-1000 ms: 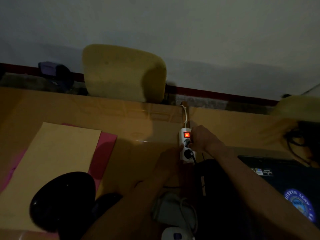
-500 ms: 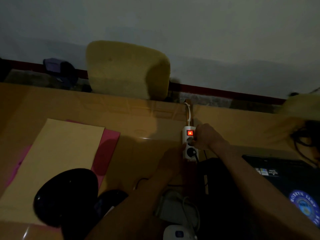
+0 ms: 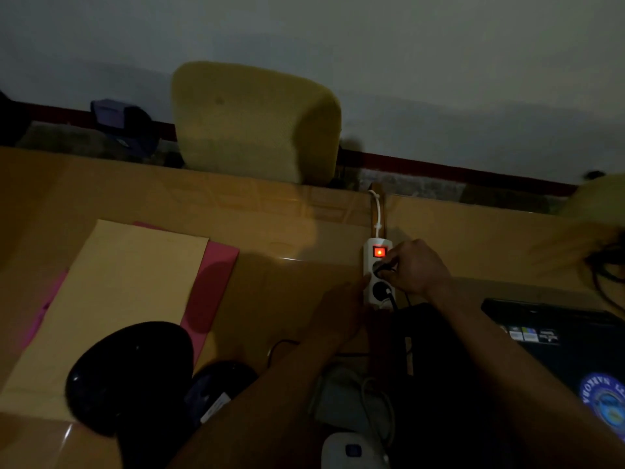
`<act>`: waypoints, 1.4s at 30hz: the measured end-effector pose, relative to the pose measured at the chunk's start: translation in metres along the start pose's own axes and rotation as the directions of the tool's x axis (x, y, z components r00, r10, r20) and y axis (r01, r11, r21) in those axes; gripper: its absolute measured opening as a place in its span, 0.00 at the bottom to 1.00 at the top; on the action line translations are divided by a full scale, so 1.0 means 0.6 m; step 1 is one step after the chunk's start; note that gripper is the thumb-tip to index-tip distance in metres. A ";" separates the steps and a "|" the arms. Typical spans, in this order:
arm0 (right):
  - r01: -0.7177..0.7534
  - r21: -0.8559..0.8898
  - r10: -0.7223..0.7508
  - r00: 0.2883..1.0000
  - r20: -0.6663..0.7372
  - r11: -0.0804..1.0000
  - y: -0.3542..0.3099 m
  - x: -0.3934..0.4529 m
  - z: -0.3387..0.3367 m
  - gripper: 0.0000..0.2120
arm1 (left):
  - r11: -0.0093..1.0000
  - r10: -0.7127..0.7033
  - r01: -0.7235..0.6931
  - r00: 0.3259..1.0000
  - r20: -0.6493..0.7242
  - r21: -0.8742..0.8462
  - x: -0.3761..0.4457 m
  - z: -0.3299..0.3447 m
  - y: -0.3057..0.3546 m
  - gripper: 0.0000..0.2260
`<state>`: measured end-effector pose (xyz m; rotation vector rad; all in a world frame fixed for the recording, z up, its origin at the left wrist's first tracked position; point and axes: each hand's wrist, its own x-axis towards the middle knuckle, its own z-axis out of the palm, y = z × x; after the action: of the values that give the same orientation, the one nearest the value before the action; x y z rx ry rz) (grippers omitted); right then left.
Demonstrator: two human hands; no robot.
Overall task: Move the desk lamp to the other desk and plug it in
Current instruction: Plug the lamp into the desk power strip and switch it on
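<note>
The black desk lamp [image 3: 130, 375] stands at the lower left on the wooden desk [image 3: 287, 231], its round head dark. A white power strip [image 3: 368, 265] lies mid-desk with its red switch [image 3: 379, 252] glowing. My right hand [image 3: 417, 269] pinches a black plug [image 3: 384, 269] at the strip's upper socket. My left hand [image 3: 338, 313] rests flat against the strip's left side, fingers together. Another black plug [image 3: 380, 292] sits in the lower socket. A thin black cord [image 3: 280, 345] runs under my left forearm.
A tan envelope [image 3: 111, 309] lies on a pink folder [image 3: 213, 282] at left. A dark laptop [image 3: 561, 346] is at right, a grey adapter with cables [image 3: 348, 397] near the front. A yellow chair back [image 3: 253, 120] stands behind the desk by the wall.
My right hand has stayed on the plug at the upper socket. The view shifted slightly, and my left hand slid closer to the strip's side.
</note>
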<state>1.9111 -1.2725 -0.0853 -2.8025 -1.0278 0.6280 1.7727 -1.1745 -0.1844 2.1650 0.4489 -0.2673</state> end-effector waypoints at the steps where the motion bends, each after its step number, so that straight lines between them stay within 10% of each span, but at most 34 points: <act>1: -0.001 -0.020 0.001 1.000 0.006 1.000 -0.002 0.002 0.000 0.10 | 1.000 -0.004 0.004 1.000 -0.004 0.006 -0.001 0.000 0.000 0.30; 12: -0.123 -0.059 0.123 0.992 -0.002 0.991 -0.046 -0.029 0.015 0.20 | 0.997 0.075 -0.075 0.994 -0.079 -0.009 -0.079 -0.027 0.030 0.23; 22: 0.292 0.322 -0.220 0.945 -0.241 0.901 -0.209 -0.188 0.124 0.21 | 0.987 0.004 -0.072 0.902 -0.432 -0.142 -0.306 -0.020 -0.006 0.22; 33: 0.263 0.480 -0.287 0.958 -0.024 0.837 -0.288 -0.308 0.245 0.28 | 0.960 0.281 -0.276 0.926 -0.252 0.055 -0.575 -0.071 -0.171 0.11; 42: 0.355 0.031 -0.355 0.922 0.153 0.934 -0.345 -0.297 0.288 0.45 | 0.965 0.055 0.010 0.968 -0.243 0.260 -0.529 -0.132 -0.262 0.46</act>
<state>1.5936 -1.2362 -0.1350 -2.4952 -1.5151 0.8062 1.4209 -1.0946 -0.1424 2.4734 0.5554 -0.0404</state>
